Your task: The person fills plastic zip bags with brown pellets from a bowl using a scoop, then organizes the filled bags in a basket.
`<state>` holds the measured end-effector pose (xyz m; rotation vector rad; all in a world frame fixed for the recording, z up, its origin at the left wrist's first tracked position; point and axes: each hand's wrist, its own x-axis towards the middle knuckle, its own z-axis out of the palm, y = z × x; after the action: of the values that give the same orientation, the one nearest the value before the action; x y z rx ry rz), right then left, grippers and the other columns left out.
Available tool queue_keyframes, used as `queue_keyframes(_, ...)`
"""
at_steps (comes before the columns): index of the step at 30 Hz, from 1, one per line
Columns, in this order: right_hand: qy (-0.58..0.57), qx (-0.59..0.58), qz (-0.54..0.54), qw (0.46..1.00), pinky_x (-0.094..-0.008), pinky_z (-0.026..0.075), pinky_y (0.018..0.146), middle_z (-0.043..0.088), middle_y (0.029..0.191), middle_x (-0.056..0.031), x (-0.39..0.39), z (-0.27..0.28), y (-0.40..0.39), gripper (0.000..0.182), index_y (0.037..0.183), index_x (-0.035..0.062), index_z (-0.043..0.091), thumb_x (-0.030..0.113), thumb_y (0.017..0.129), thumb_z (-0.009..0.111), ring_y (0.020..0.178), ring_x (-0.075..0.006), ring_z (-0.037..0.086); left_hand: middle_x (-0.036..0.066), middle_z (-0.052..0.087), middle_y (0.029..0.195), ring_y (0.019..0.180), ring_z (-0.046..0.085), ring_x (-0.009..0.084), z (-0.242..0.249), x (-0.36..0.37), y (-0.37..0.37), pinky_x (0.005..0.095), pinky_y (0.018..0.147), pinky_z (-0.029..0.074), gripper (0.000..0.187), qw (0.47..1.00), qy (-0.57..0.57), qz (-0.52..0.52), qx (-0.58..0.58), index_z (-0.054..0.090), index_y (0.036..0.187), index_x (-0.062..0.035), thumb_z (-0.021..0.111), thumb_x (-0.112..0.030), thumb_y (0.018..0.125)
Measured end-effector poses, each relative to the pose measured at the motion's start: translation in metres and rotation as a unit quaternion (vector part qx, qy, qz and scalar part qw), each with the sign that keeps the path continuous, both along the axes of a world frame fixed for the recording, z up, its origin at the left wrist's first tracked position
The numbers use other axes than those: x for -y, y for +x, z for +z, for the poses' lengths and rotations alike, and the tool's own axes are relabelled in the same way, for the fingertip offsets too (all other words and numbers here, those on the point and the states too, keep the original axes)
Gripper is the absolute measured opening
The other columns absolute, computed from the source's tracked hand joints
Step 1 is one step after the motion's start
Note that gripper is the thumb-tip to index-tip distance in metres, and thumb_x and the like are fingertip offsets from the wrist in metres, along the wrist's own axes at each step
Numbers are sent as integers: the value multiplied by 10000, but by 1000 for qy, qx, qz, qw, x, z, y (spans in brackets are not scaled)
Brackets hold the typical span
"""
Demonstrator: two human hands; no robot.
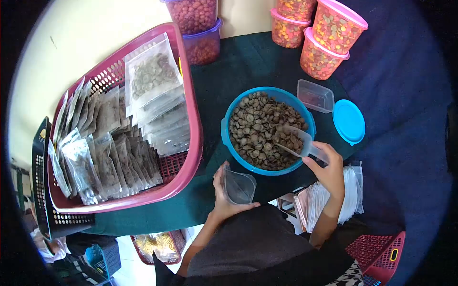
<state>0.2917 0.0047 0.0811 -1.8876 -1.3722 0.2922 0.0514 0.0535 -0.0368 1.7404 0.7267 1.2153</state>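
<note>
My right hand (330, 171) is closed around the handle of a translucent plastic scoop (317, 151). The scoop's bowl lies among small brown disc-shaped pieces (253, 126) and has some of them in it. These pieces fill a round blue basin (224, 133) on the dark green cloth. Near the basin's lower left edge, my left hand (220, 196) grips a clear plastic pouch (240, 187), its mouth spread wide. No pieces show inside the pouch.
To the left, a maroon basket (194, 128) holds many filled pouches (155, 74). A clear tray (316, 96) and a blue lid (348, 122) lie right of the basin. Pink-lidded tubs (325, 57) and purple-lidded tubs (202, 47) stand behind. Flat pouches (353, 190) are stacked beside my right forearm.
</note>
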Motion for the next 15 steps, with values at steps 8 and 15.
queue_keyframes(8, -2, -18, 129, 991, -303, 391, 619, 561, 744, -96, 6, 23, -9, 410, 906, 20, 593, 179, 556, 737, 669, -205, 515, 217, 202, 1259, 1188, 246, 321, -4, 2, -1, 414, 978, 224, 1222, 1000, -1, -20, -6, 39, 1264, -18, 845, -281, 384)
queue_keyframes(15, -34, 51, 265, 962, -296, 344, 635, 541, 706, -69, -4, 47, -18, 416, 890, 60, 607, 263, 549, 730, 677, -206, 495, 219, 239, 1227, 1165, 265, 330, -9, 3, -2, 425, 964, 246, 1191, 1000, 4, -12, 5, 78, 1262, -33, 843, -288, 385)
